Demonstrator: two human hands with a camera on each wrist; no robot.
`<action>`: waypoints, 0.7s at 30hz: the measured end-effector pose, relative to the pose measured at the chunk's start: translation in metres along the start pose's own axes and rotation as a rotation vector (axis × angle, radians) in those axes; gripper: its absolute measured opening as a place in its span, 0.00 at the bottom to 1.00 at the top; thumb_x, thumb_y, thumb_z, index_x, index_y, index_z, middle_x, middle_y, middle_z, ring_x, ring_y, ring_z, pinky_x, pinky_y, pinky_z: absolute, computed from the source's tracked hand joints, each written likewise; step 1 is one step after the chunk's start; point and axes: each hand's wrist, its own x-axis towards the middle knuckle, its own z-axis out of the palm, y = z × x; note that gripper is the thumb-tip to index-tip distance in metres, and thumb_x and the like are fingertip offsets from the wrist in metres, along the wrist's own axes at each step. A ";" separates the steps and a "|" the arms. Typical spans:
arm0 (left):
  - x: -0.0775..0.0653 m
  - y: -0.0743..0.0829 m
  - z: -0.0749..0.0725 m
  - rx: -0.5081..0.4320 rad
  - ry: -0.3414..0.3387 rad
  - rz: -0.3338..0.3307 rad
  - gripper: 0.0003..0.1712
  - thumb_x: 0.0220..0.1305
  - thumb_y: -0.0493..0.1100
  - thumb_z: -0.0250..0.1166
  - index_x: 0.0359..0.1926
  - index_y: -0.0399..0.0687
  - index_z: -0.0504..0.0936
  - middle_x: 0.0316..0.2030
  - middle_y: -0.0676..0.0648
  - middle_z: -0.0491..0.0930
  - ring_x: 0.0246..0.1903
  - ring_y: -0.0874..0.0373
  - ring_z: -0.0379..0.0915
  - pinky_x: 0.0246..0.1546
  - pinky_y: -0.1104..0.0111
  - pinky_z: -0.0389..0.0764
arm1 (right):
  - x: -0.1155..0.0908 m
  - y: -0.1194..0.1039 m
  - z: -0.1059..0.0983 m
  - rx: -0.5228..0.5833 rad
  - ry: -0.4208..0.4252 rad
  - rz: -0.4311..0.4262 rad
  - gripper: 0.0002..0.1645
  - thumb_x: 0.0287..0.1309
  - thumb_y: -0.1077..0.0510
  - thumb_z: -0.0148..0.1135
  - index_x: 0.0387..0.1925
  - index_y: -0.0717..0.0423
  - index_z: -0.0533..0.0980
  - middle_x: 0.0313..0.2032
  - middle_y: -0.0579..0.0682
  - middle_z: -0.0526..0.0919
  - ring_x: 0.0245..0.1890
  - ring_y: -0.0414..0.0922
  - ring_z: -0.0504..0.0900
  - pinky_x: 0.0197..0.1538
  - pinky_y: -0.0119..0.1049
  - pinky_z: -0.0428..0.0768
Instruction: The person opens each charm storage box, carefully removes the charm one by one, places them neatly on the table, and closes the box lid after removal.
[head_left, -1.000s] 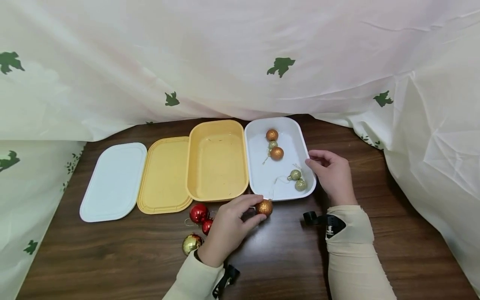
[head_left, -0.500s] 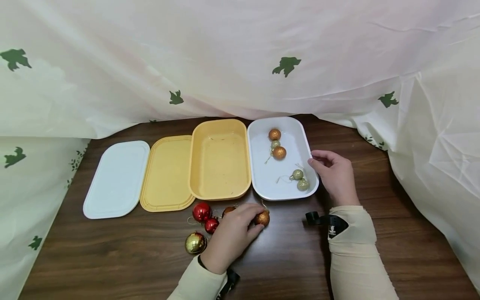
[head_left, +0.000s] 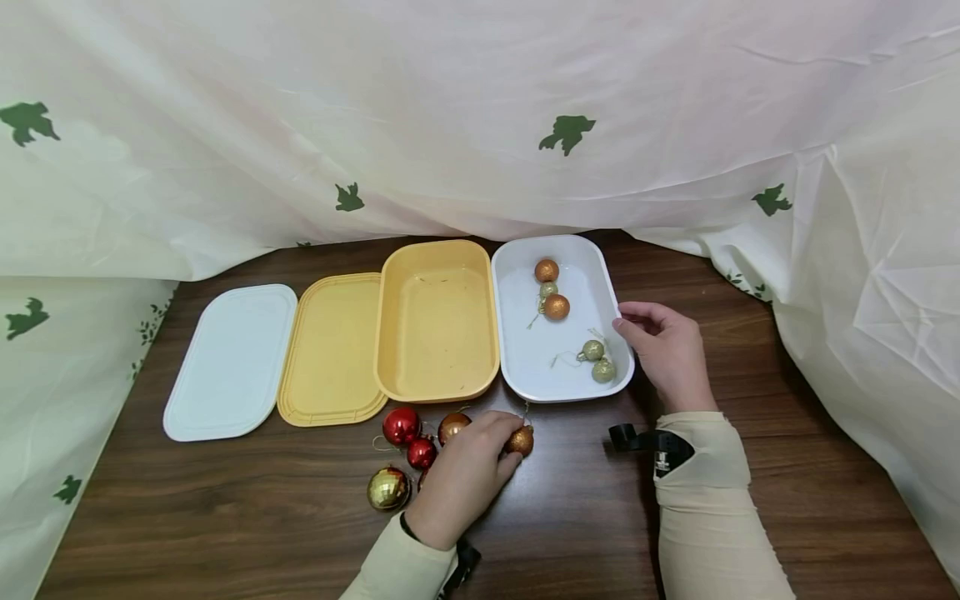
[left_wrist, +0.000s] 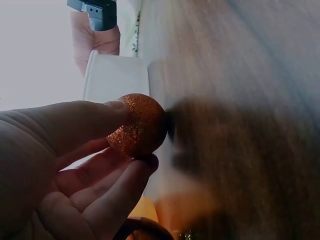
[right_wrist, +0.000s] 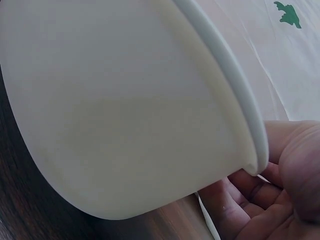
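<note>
My left hand (head_left: 465, 475) pinches an orange glitter bauble (left_wrist: 142, 127) between thumb and fingers, low over the table in front of the white box. The bauble's hanging loop points up toward the box. My right hand (head_left: 667, 354) holds the right rim of the white box (head_left: 517, 379); the right wrist view shows its fingers beside the outer wall (right_wrist: 125, 150). Inside the box lie an orange bauble (head_left: 547, 270), another orange bauble (head_left: 557, 307) and several small pale-gold ones (head_left: 603, 371).
A yellow box (head_left: 438, 333) stands left of the white one. Farther left lie a yellow lid (head_left: 333, 350) and a white lid (head_left: 232, 362). Beside my left hand are a large red bauble (head_left: 402, 425), a smaller red one (head_left: 422, 452), a shiny gold one (head_left: 388, 488) and a shiny orange one (head_left: 453, 427).
My left hand has drawn the orange glitter bauble slightly back from the white box and down toward the table. The shiny orange bauble has come into view beside it. My right hand stays on the rim.
</note>
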 end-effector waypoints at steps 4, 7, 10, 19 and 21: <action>0.000 0.001 0.001 0.002 0.006 0.001 0.19 0.61 0.42 0.73 0.52 0.42 0.84 0.50 0.49 0.83 0.52 0.56 0.80 0.53 0.64 0.82 | 0.000 0.001 0.000 0.005 -0.002 -0.021 0.20 0.67 0.53 0.65 0.56 0.58 0.81 0.49 0.57 0.83 0.44 0.44 0.77 0.38 0.23 0.77; 0.000 0.001 0.001 0.004 0.005 0.003 0.19 0.61 0.42 0.73 0.52 0.42 0.84 0.50 0.49 0.83 0.52 0.56 0.80 0.53 0.64 0.82 | 0.000 0.001 0.000 0.008 -0.010 -0.024 0.20 0.67 0.53 0.65 0.56 0.59 0.81 0.49 0.58 0.83 0.44 0.44 0.77 0.38 0.23 0.77; 0.001 0.001 0.000 0.005 0.004 0.004 0.19 0.62 0.43 0.73 0.53 0.42 0.84 0.51 0.49 0.83 0.52 0.56 0.80 0.54 0.64 0.81 | -0.001 0.001 0.000 0.006 -0.010 -0.020 0.20 0.67 0.53 0.65 0.56 0.59 0.81 0.50 0.58 0.83 0.45 0.45 0.77 0.39 0.24 0.77; -0.001 0.003 -0.006 -0.008 0.071 0.024 0.21 0.60 0.43 0.74 0.54 0.42 0.84 0.52 0.48 0.84 0.52 0.55 0.81 0.53 0.63 0.82 | 0.000 0.001 0.000 -0.007 -0.010 0.003 0.19 0.68 0.54 0.63 0.56 0.57 0.81 0.50 0.56 0.83 0.46 0.46 0.77 0.41 0.27 0.78; -0.001 0.004 -0.008 -0.022 0.095 0.036 0.21 0.60 0.43 0.75 0.54 0.42 0.84 0.51 0.47 0.84 0.51 0.55 0.81 0.52 0.64 0.82 | 0.000 0.000 0.000 -0.009 -0.012 0.006 0.19 0.68 0.54 0.63 0.57 0.57 0.81 0.50 0.56 0.83 0.46 0.46 0.77 0.41 0.27 0.78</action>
